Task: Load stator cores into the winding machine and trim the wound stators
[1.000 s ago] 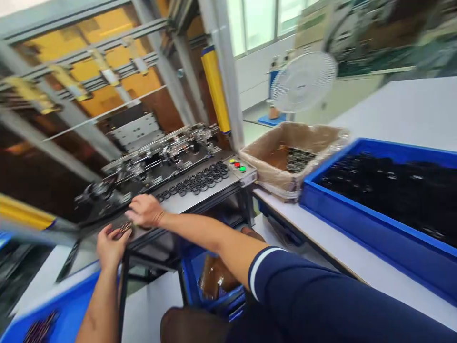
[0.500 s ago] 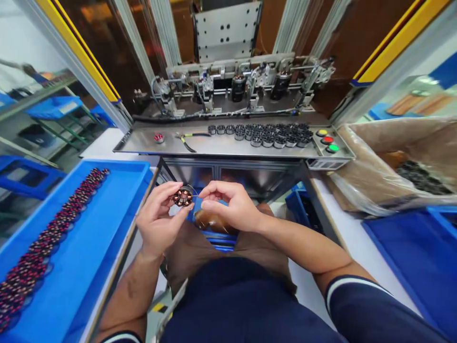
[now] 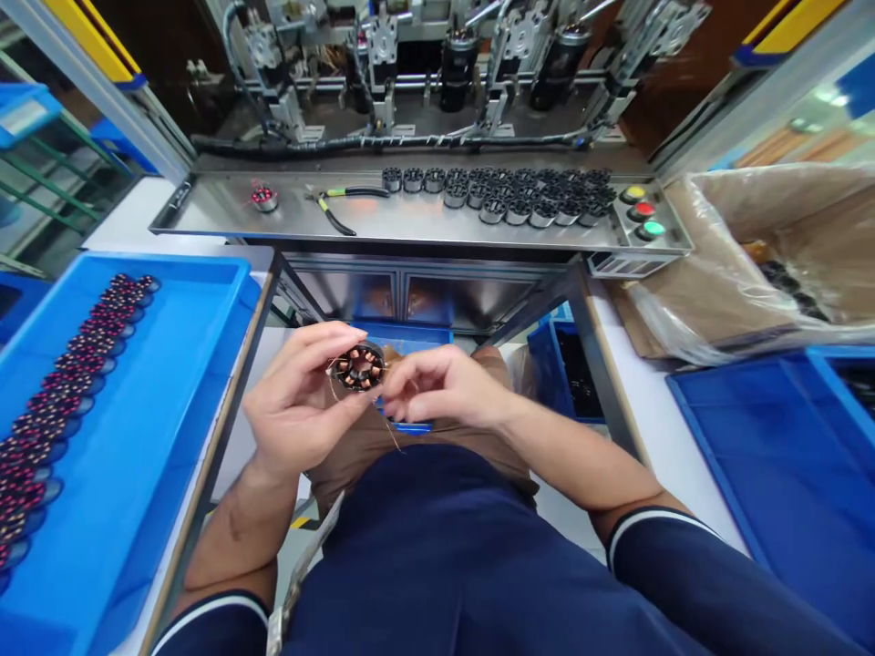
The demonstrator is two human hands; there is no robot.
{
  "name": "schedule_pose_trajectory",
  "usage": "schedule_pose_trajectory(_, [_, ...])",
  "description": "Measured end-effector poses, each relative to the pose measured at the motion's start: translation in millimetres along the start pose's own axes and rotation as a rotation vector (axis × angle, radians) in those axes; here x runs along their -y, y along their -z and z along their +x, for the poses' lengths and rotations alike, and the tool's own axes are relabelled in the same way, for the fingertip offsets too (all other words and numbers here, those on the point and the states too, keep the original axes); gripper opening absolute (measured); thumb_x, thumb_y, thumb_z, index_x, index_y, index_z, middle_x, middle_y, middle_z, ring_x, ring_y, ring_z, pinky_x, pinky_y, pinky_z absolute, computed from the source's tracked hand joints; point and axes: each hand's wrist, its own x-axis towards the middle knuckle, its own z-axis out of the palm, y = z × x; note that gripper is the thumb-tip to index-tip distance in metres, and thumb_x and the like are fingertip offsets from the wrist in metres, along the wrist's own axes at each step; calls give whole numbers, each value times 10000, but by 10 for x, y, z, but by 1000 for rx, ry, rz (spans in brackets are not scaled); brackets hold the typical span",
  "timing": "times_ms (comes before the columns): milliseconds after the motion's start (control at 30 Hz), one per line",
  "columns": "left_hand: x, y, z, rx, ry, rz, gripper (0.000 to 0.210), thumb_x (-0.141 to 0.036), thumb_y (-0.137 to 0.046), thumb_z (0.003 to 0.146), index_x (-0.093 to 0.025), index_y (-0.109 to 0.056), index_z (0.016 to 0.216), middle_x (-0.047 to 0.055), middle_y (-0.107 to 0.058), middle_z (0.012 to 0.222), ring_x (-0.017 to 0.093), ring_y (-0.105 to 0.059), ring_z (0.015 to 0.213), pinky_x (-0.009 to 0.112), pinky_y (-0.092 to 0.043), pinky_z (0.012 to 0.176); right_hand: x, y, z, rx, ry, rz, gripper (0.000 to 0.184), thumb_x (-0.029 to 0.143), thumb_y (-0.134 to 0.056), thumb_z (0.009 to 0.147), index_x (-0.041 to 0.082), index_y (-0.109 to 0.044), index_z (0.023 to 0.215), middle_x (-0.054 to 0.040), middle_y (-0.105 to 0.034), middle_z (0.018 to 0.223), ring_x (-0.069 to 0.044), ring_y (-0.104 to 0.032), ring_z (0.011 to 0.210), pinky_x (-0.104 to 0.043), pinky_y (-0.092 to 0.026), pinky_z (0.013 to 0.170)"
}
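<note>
A motor stator [image 3: 360,366], a dark ring with copper coils on its teeth, is held by its rim between the thumb and fingers of my left hand [image 3: 293,396]. Thin copper wire ends stick out from both sides, and one loose wire [image 3: 395,437] hangs below. Close to the stator's right edge, my right hand [image 3: 447,387] has its fingers curled in a pinch on a fine copper wire; the fingertips are partly hidden. Both hands are over my lap, in front of the metal shelf.
On the metal shelf [image 3: 225,205] are a red-and-silver stator [image 3: 263,198], yellow-black cutting pliers [image 3: 334,208], many bare stators [image 3: 502,193] and push buttons [image 3: 641,211]. At left, a blue tray [image 3: 170,383] holds rows of wound stators [image 3: 68,392]. A plastic-lined carton [image 3: 711,264] stands at right.
The view has tilted down and closer to the shelf. The stator remains in my left hand, its coiled face turned more toward me. My right fingers have come closer to its edge.
</note>
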Motion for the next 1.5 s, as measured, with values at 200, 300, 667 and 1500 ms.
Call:
schedule_pose_trajectory(200, [55,-81,28,-8,8,21,505,-124,-846,683,-262,-717,1151,41,-717,1057,204,-676,1038,319,-594,842,-118,-314,-27,-71,12,118,354,425,-889,652,154,-666,696,47,-661,530,-59,-563,420,-156,-453,422])
schedule_pose_trajectory(300, [65,-76,19,4,89,-66,472,-150,-848,694,-250,-723,1138,54,-718,1054,209,-689,1022,323,-607,835,-55,-216,-97,0,-62,38,364,438,-884,652,146,-668,674,48,-641,503,-53,-543,397,-151,-433,397])
schedule_pose_trajectory(667, [24,-68,-59,243,311,-251,480,-176,-738,825,-268,-667,1291,101,-673,1198,232,-631,1173,331,-562,956,376,-95,-30,-124,62,-158,431,535,-786,744,152,-610,655,56,-584,520,-49,-486,430,-191,-382,445])
schedule_pose_trajectory(1500, [-9,-179,-83,94,236,-216,440,-108,-796,758,-237,-703,1169,92,-709,1171,223,-688,1096,332,-612,888,479,-104,-154,-173,290,-452,472,592,-821,668,185,-594,745,5,-615,736,-104,-556,649,-258,-474,609])
